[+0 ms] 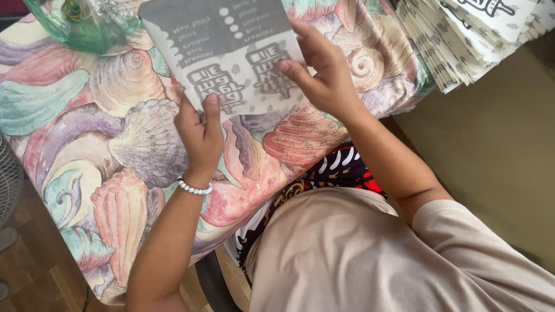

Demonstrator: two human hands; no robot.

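— Where's the printed sheet?
— Twelve o'clock, above the shell-patterned counter; left hand and right hand fingers pinch its lower edge (keep corners aligned, I'd say).

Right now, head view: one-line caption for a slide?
Both hands, left hand and right hand, hold a printed paper sheet over a shell-patterned tablecloth.

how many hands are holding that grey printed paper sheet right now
2. The left hand grips the bottom edge of the grey printed paper sheet over the seashell-patterned tablecloth; the right hand holds its right edge. No other hands are in view.
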